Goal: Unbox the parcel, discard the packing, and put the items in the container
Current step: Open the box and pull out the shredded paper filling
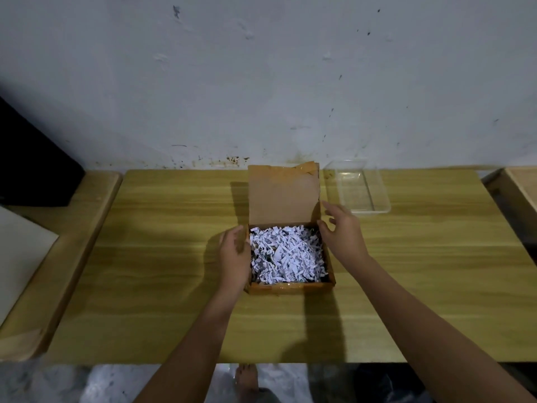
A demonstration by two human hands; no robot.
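The open brown cardboard box point(290, 283) at frame centre is best steadied by the flat left hand point(235, 257) against its left wall while the white shredded paper point(286, 257) is lifted out gently by the spread, empty right hand point(341, 234), so that any buried items are spared for the clear plastic container point(360, 187) at upper right.

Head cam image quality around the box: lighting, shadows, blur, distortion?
Head view: dim, with a brighter patch on the table; the box lid throws a soft shadow to its left; left hand slightly motion-blurred; clear container low-contrast; wide-angle bows the table edges.
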